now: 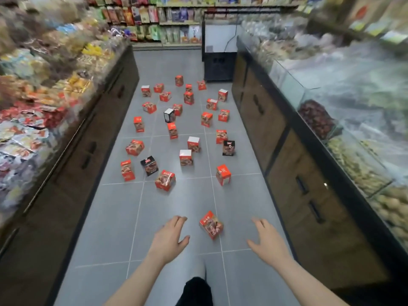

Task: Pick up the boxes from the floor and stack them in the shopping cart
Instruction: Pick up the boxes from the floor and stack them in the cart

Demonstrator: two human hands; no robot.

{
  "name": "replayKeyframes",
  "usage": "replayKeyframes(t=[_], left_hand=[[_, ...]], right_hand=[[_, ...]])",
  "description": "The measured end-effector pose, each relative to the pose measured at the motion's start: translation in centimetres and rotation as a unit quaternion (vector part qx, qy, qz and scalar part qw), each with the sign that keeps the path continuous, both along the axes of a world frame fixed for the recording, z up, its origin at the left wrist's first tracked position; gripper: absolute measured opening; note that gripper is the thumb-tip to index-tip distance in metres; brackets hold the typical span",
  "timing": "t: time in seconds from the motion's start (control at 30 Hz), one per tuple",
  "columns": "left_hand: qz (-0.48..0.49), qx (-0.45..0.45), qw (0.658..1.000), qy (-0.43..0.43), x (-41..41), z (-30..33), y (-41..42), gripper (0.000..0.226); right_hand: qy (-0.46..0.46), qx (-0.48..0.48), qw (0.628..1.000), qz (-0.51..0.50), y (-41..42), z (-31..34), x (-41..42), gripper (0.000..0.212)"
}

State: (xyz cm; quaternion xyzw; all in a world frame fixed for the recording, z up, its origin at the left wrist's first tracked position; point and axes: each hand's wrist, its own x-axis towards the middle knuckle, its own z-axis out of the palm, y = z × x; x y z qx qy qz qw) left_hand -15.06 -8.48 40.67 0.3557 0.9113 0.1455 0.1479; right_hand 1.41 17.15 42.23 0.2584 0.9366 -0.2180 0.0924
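Both of the person's arms reach forward over the grey tiled floor (114,217) of a shop aisle. The left hand (169,239) is palm-down with its grip apart, fingers spread and thumb pointing toward the right. The right hand (268,241) mirrors it, its grip likewise apart and holding nothing, thumb pointing left.

Between the two hands, slightly ahead of them and nearer the left fingertips, the nearest red box (211,224) lies tilted on the floor, touching neither hand. It sits apart from the other boxes.

Farther up the aisle the scattered boxes (176,129) cover the floor, mostly red, some showing white tops; a few stand upright, others are tipped. Among them are a black box (228,148) toward the right side and another black box (149,165) toward the left. The closest of that group, a red box (165,180) and a second red box (223,174), lie well ahead of the hands.

Dark cabinets line both sides: the left display (44,96) is heaped with packaged goods, and the right glass case (331,120) holds bulk foods, blurred.
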Motion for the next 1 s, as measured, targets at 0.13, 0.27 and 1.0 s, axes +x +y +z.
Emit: replayKeyframes(t=[0.13,0.27,1.0], left_hand=[[-0.015,-0.006,1.000,-0.021,-6.8,-2.4,3.7,0.064],[-0.025,-0.018,0.998,-0.046,-14.0,-4.6,6.8,0.080],[0.017,-0.123,0.980,-0.156,-26.2,-43.4,12.0,0.062]], right_hand=[[-0.020,-0.015,0.999,-0.021,3.0,-3.0,-5.1,0.067],[-0.060,-0.043,0.996,-0.057,5.2,-5.8,-10.7,0.067],[-0.160,-0.155,0.974,-0.048,9.9,-44.8,-27.3,0.096]])
